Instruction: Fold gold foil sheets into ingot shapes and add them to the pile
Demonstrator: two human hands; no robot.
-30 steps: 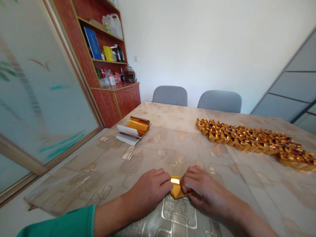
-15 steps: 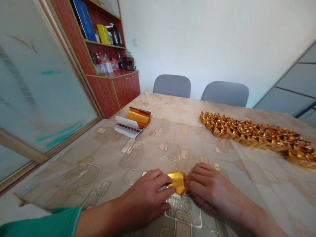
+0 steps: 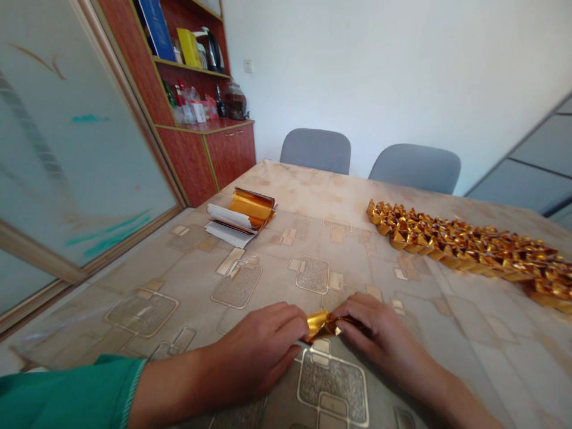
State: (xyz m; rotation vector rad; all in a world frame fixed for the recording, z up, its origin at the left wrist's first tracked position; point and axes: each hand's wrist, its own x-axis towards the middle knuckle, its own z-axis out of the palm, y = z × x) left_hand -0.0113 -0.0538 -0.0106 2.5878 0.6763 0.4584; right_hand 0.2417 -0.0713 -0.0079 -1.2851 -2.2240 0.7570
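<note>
Fingers of the left hand (image 3: 272,342) and right hand (image 3: 375,328) pinch opposite ends of gold foil (image 3: 318,325) low over the table (image 3: 187,280), the piece now narrower than the broad, flat face shown half a second earlier. Folded gold pieces (image 3: 456,241) lie in rows beyond, to the right.

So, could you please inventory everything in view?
Table: one, beige, centre
Foil piece: one, gold, front centre
Foil sheets: one stack, gold and white, table's left
Folded foils: many, gold, table's right
Chairs: two, grey, behind table
Cabinet: one, reddish, left
Flat panel: one, blue, cabinet
Box: one, yellow, cabinet
Kettle: one, dark, cabinet
Bottles and packets: several, mixed, cabinet
Jar: one, dark, cabinet
Glass door: one, pale, left
Socket: one, white, wall
Panels: several, grey, right
Left hand: one, bare, front
Right hand: one, bare, front
Sleeve: one, green, lower left
</note>
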